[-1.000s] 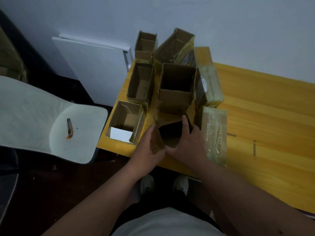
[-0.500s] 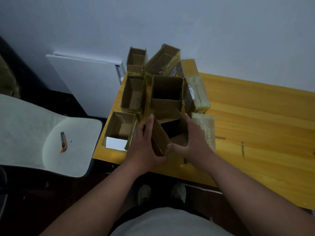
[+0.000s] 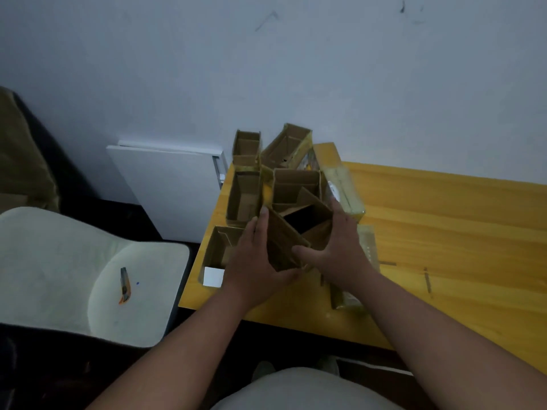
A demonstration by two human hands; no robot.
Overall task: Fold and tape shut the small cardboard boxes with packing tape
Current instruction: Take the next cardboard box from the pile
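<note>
Box (image 3: 291, 232) now lifted clear of the table (image 3: 444, 232) edge and held up between both hands, higher than a second ago, mouth open and flaps not yet folded. Left hand (image 3: 254, 261) wraps its near-left side, fingers along the wall, thumb under. Right hand (image 3: 334, 250) grips the right wall, thumb hooked over the near corner. Other open boxes (image 3: 296, 187) sit clustered behind, unchanged. Cutter (image 3: 124, 285) lies on the chair (image 3: 59, 261). No tape roll visible. Judgement: folding starts next, taping far off.
</note>
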